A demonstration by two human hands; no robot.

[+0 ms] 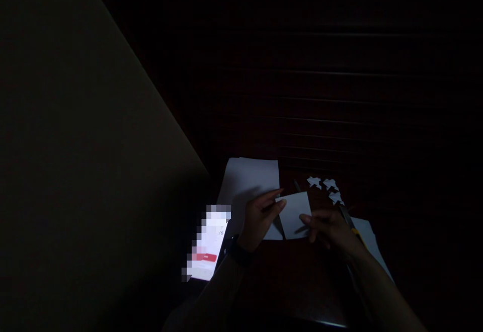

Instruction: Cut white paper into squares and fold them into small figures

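Observation:
Between my hands is a small, roughly square sheet of white paper [295, 211], tilted a little above the dark table. My left hand [260, 217] pinches its upper left corner between thumb and fingers; a dark band circles that wrist. On the other side, my right hand [327, 227] grips the sheet's lower right edge with the thumb on top. Beneath and to the left lie larger white sheets [249, 175]. Several small folded white paper pieces [314, 182] rest beyond my right hand.
A lit phone screen [207, 246], partly blurred, stands left of my left forearm. Yellow-handled scissors or a cutter [357, 232] lie by my right wrist, over more white paper [372, 244]. A pale wall [94, 146] rises at left. The room is very dark.

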